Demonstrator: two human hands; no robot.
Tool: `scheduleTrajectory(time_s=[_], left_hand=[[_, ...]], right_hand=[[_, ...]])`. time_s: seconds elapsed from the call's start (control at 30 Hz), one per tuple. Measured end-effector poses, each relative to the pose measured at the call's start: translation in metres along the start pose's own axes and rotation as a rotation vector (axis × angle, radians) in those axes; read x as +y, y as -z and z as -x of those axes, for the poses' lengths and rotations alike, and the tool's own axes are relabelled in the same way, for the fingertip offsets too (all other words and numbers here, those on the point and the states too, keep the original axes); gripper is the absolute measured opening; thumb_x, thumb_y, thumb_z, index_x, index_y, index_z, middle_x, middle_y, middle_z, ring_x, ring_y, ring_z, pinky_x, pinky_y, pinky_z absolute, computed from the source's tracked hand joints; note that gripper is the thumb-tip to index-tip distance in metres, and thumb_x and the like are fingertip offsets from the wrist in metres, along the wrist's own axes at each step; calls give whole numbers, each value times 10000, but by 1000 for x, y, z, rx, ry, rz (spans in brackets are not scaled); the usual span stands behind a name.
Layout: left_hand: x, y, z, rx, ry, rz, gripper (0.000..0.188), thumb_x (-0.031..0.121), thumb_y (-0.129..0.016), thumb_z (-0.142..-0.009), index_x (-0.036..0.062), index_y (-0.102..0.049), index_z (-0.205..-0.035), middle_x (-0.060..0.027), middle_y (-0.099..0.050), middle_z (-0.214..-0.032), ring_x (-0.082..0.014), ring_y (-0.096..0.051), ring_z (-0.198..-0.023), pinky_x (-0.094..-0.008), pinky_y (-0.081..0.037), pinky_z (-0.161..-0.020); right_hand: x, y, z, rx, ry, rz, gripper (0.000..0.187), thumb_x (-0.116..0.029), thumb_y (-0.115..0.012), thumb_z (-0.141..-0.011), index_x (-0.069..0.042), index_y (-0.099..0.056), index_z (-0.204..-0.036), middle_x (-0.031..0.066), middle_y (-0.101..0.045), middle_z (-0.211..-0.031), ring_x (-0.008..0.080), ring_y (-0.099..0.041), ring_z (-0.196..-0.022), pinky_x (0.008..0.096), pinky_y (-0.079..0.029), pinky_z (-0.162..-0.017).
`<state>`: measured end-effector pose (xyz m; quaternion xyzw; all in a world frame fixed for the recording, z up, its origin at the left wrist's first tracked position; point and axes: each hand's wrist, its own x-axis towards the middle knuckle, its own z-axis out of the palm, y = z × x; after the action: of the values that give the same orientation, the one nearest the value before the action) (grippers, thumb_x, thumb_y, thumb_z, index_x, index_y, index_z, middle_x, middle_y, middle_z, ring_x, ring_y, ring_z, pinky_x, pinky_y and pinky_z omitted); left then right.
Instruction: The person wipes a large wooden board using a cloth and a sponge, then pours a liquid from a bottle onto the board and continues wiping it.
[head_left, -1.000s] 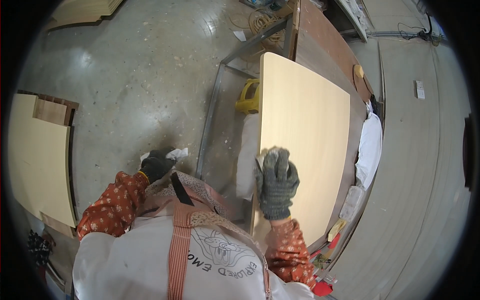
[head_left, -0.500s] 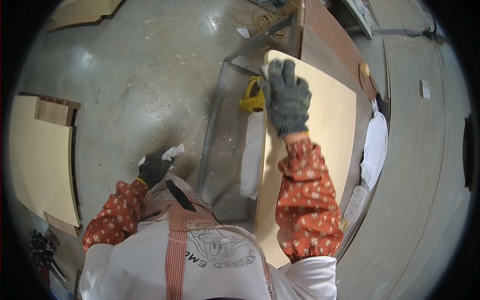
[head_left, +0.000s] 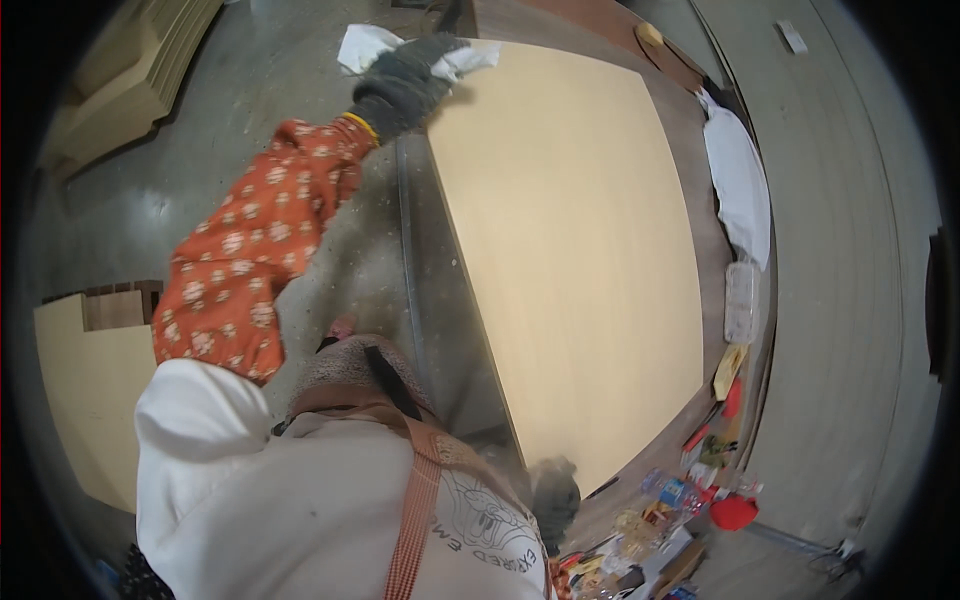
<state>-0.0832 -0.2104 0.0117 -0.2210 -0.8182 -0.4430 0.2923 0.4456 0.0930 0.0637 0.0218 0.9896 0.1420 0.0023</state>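
Note:
A pale wood panel (head_left: 580, 250) lies flat on the brown workbench (head_left: 690, 180), its long left edge toward me. At its far left corner, my left hand (head_left: 405, 85), in a dark grey knit glove, is closed on a crumpled white cloth (head_left: 468, 60). Part of the cloth touches the panel's end; another part sticks out left of the hand. My right hand (head_left: 555, 500), also gloved, is at the panel's near end, close to my body. Motion smears its fingers, and whether anything is in them is hidden.
On the right of the bench lie a white cloth bundle (head_left: 738, 180), a clear plastic box (head_left: 740, 303) and a small wooden block (head_left: 730, 372). A plastic bottle (head_left: 670, 492) and loose tools clutter the near right. Stacked panels (head_left: 125, 85) stand far left; another panel stack (head_left: 90, 400) is nearer.
My left hand has swung from low beside my body to the panel's far corner, carrying the cloth. My right hand has drawn back from the far end to the near end. The view has shifted.

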Motion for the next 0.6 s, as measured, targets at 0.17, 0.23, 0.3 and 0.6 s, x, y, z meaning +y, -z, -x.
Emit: scheduleTrajectory(time_s=[0.17,0.23,0.3,0.6], left_hand=[[132,-72,124,-67,-206,-56,429,401,-599,-874,7,-631,-1041,-182,-633,-1098,-310,-613,-1013,-433,-484,-862],[213,-83,221,-15,-166,-57,353,190,-600,-865,40,-597,-1185,-175,-592,-1220,-324,-573,-1130,-445,-468,-933],[285,-60,276,-608,-309,434,358,206,-622,-802,57,-592,-1126,-157,-571,-1220,-299,-542,-1156,-435,-441,-975],[224,-28,218,-653,-580,363,463,273,-626,-819,68,-565,-1229,-201,-522,-1300,-340,-508,-1210,-450,-410,-1018]], right_hand=[[27,-10,125,40,-442,95,472,-303,-609,-865,-37,-518,-1243,220,-521,-1270,387,-518,-1179,462,-442,-963],[24,-18,140,93,-546,97,454,-237,-533,-938,-14,-476,-1330,248,-464,-1360,402,-458,-1267,462,-404,-1031],[21,-2,120,81,-568,72,457,-239,-518,-948,-15,-469,-1344,243,-449,-1378,396,-447,-1278,456,-394,-1042],[74,-39,164,429,-915,-360,455,-233,-451,-1003,11,-424,-1386,180,-407,-1447,308,-359,-1349,385,-295,-1120]])
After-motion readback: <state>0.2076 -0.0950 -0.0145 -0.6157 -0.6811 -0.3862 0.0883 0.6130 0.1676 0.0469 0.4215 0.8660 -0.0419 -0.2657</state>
